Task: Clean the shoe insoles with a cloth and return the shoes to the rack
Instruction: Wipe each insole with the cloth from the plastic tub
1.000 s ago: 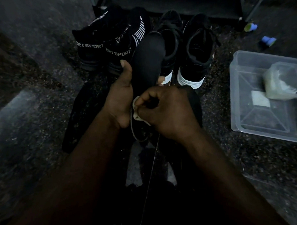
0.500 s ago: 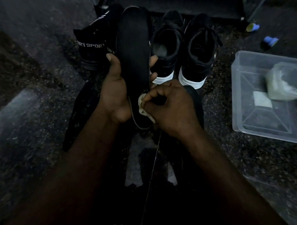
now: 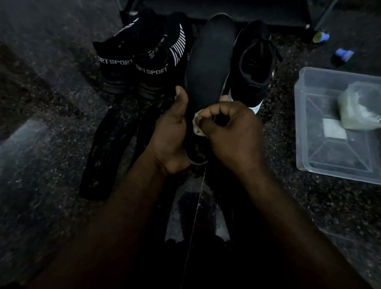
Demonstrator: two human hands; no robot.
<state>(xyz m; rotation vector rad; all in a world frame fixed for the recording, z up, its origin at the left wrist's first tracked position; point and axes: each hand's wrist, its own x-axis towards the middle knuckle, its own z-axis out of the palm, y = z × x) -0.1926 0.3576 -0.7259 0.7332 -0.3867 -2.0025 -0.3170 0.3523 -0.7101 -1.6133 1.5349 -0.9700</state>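
Observation:
My left hand (image 3: 170, 132) grips a long black insole (image 3: 210, 62) near its heel end, thumb on top, and holds it up over the shoes. My right hand (image 3: 230, 131) pinches a small pale cloth (image 3: 197, 125) against the lower part of the insole. Behind stand two black "SPORT" shoes (image 3: 142, 59) at the left and a black shoe with a white sole (image 3: 255, 67) at the right; the insole hides its mate. Two more dark insoles (image 3: 107, 152) lie on the floor left of my left arm.
A clear plastic tub (image 3: 339, 164) with a smaller clear container (image 3: 362, 108) inside sits on the speckled floor at the right. Small blue items (image 3: 344, 54) lie beyond it. The dark shoe rack (image 3: 222, 3) stands at the top.
The insole in my left hand has swung to the right and now covers the white-soled shoe's mate. Both hands have shifted slightly right, the cloth still on the insole.

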